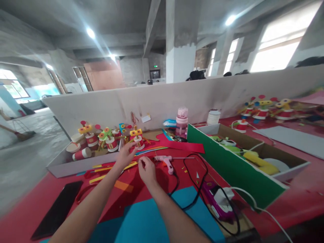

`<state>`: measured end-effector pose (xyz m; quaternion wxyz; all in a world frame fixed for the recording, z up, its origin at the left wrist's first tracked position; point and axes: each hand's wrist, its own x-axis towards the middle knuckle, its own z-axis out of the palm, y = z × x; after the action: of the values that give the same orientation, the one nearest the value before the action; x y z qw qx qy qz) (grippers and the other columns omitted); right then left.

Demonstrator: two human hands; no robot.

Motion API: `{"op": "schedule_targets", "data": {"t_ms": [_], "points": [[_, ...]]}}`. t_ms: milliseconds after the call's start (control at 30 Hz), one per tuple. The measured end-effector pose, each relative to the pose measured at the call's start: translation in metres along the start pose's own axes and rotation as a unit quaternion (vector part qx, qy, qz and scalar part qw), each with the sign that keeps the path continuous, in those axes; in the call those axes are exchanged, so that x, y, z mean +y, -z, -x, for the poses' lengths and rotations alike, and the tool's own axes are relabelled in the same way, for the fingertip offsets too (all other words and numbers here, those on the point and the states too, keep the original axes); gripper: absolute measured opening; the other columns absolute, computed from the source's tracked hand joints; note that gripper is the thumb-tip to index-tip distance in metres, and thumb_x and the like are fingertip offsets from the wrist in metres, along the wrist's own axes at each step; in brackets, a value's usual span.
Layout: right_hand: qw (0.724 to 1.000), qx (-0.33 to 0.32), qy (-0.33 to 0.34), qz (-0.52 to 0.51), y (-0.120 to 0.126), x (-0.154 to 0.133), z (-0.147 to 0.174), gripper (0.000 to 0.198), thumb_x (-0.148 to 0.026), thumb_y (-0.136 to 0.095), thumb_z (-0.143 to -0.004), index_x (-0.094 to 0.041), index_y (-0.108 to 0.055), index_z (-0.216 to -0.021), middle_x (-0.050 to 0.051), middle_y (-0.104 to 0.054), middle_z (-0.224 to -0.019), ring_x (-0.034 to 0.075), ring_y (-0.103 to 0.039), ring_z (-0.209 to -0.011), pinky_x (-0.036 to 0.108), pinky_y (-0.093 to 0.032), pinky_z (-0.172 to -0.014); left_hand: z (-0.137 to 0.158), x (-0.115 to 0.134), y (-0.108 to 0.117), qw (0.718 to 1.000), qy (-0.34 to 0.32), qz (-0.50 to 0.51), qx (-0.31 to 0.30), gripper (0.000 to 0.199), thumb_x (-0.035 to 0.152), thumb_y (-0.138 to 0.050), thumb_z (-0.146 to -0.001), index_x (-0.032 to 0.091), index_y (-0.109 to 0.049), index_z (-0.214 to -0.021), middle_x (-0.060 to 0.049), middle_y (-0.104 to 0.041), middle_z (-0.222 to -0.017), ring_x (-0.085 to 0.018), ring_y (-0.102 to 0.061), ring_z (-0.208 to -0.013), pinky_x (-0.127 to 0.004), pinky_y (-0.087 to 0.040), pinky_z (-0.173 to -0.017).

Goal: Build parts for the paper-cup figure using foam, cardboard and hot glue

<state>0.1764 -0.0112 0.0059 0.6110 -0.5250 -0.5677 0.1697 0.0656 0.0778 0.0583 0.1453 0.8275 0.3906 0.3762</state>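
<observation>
A yellow-faced cup figure stands just beyond the left grip; whether that hand grasps it, I cannot tell. The right grip is curled, any hold unclear, a pink glue gun just to its right.

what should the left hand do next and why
Probably steady the yellow-headed cup figure with the left hand: it is right beside that figure, though contact is hard to tell, while the right hand is lower, near the pink glue gun.
</observation>
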Motion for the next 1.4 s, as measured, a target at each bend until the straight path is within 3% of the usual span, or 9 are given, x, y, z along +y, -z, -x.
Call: {"op": "schedule_targets", "data": {"t_ms": [133, 267, 333, 467, 600, 767, 867, 967, 1400], "points": [[0.967, -0.181, -0.024, -0.175, -0.002, -0.013, 0.007, 0.006, -0.019, -0.054, -0.069, -0.019, -0.06, -0.069, -0.001, -0.058, -0.058, 0.014, -0.052, -0.056, 0.025, -0.043, -0.054, 0.052, 0.022, 0.003, 0.942, 0.05, 0.268, -0.197, 0.041, 0.042, -0.054, -0.084, 0.016, -0.067, -0.113, -0.007, -0.071, -0.094, -0.018, -0.064, -0.079, -0.028, -0.051, -0.074], [0.859, -0.365, -0.112, -0.342, -0.004, -0.023, 0.016, 0.023, -0.036, -0.055, -0.071, -0.015, -0.061, -0.064, 0.0, -0.059, -0.056, 0.013, -0.055, -0.05, 0.025, -0.047, -0.051, 0.092, 0.023, 0.006, 0.854, 0.196, 0.432, -0.213, 0.056, 0.047, -0.054, -0.079, 0.015, -0.057, -0.125, -0.007, -0.069, -0.082, -0.006, -0.045, -0.038, -0.019, -0.037, -0.037], [0.851, -0.386, -0.132, -0.329, -0.008, -0.023, 0.02, 0.032, -0.044, -0.055, -0.074, -0.015, -0.058, -0.058, 0.0, -0.058, -0.052, 0.012, -0.053, -0.044, 0.023, -0.046, -0.046, 0.103, 0.022, 0.0, 0.841, 0.219, 0.464, -0.172, 0.059, 0.045, -0.056, -0.073, 0.016, -0.056, -0.125, -0.005, -0.067, -0.074, -0.006, -0.043, -0.036, -0.018, -0.034, -0.033], [0.911, -0.298, -0.153, -0.243, -0.021, -0.014, 0.025, 0.043, -0.053, -0.054, -0.075, -0.019, -0.052, -0.05, -0.003, -0.049, -0.04, 0.009, -0.043, -0.032, 0.02, -0.035, -0.033, 0.11, 0.02, -0.017, 0.862, 0.256, 0.425, -0.105, 0.053, 0.04, -0.054, -0.073, 0.017, -0.058, -0.12, 0.004, -0.056, -0.052, -0.005, -0.032, -0.03, -0.019, -0.033, -0.03], [0.923, -0.285, -0.144, -0.217, -0.026, -0.009, 0.026, 0.048, -0.06, -0.052, -0.076, -0.019, -0.051, -0.052, -0.002, -0.053, -0.045, 0.01, -0.046, -0.035, 0.021, -0.036, -0.034, 0.107, 0.01, -0.024, 0.901, 0.212, 0.37, -0.077, 0.05, 0.045, -0.054, -0.073, 0.012, -0.063, -0.11, 0.007, -0.046, -0.041, -0.008, -0.035, -0.029, -0.02, -0.034, -0.032], [0.97, -0.213, -0.074, -0.097, -0.002, -0.014, -0.008, 0.041, -0.054, -0.047, -0.086, -0.018, -0.062, -0.07, -0.001, -0.06, -0.057, 0.011, -0.056, -0.048, 0.02, -0.043, -0.046, 0.104, 0.009, -0.018, 0.952, 0.138, 0.265, 0.068, 0.038, 0.046, -0.048, -0.084, 0.016, -0.064, -0.102, -0.004, -0.068, -0.08, -0.017, -0.063, -0.071, -0.028, -0.051, -0.069], [0.989, -0.113, -0.053, 0.077, 0.022, -0.005, -0.063, 0.04, -0.046, -0.037, -0.093, -0.018, -0.064, -0.083, 0.002, -0.069, -0.072, 0.011, -0.062, -0.059, 0.021, -0.046, -0.058, 0.106, 0.013, -0.019, 0.958, 0.137, 0.243, 0.07, 0.037, 0.042, -0.044, -0.089, 0.019, -0.058, -0.114, -0.005, -0.068, -0.095, -0.017, -0.064, -0.081, -0.029, -0.05, -0.078], [0.935, -0.06, -0.072, 0.342, 0.041, 0.021, -0.122, 0.036, -0.032, -0.033, -0.096, -0.017, -0.065, -0.092, 0.006, -0.072, -0.089, 0.013, -0.065, -0.082, 0.02, -0.045, -0.074, 0.111, 0.012, -0.024, 0.966, 0.109, 0.231, 0.036, 0.032, 0.036, -0.045, -0.089, 0.019, -0.057, -0.114, -0.005, -0.067, -0.092, -0.016, -0.063, -0.08, -0.029, -0.049, -0.077], [0.842, -0.134, -0.145, 0.503, 0.031, 0.123, -0.192, 0.023, -0.021, -0.068, -0.078, -0.005, -0.07, -0.095, 0.023, -0.068, -0.1, 0.025, -0.065, -0.097, 0.029, -0.045, -0.08, 0.115, 0.006, -0.029, 0.979, 0.071, 0.192, -0.015, 0.023, 0.017, -0.046, -0.083, 0.02, -0.066, -0.094, -0.004, -0.068, -0.081, -0.015, -0.061, -0.074, -0.024, -0.047, -0.07]]}}
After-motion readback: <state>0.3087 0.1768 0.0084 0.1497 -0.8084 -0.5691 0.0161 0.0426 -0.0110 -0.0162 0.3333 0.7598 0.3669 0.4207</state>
